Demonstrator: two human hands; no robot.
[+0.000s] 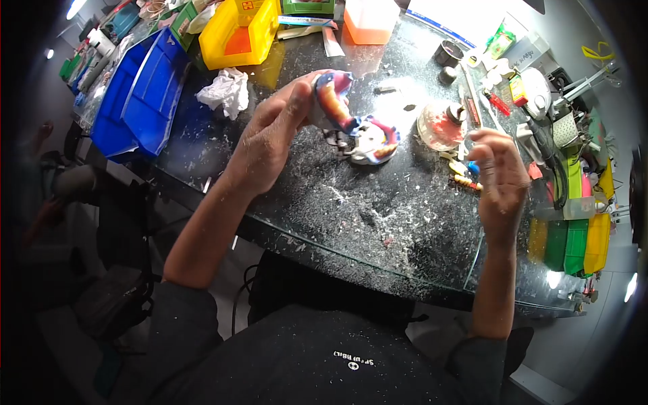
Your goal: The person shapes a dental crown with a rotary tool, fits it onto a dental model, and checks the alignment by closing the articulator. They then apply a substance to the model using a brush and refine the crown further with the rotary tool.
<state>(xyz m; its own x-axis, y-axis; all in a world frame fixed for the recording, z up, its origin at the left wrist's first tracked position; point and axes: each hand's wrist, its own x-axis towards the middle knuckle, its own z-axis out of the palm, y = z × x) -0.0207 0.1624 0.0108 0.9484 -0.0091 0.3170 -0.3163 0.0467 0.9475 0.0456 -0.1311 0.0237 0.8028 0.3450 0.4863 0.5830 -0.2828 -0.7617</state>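
Head view looks down on a dark counter [378, 223] dusted with pale shavings and crumbs. Left hand [270, 138] is raised above the counter, its grip closed around a multicoloured piece [331, 98] swirled in orange, purple and blue; thumb and fingers wrap its left side. That piece curves down to the right, and its lower tip meets a second swirled piece [374, 140], white with red and blue edging, which lies on the counter just beside it. Whether the two are joined or only touching cannot be told.

Right hand [498, 177] hovers well apart to the right, above the counter's right part. Its fingers are curled loosely inward and hold nothing that can be seen; the grip is half closed on air. Just left of it lie small yellow and red tools [464, 177], and beyond them stands a clear round dish [440, 127] stained red.

At the far left are blue bins [138, 94], with a yellow bin [236, 34] behind and a crumpled white rag [226, 91] between them and the left hand. An orange tub [370, 21] stands at the far edge. Green and yellow bins [574, 243] line the right edge, near a clutter of wires and tools.
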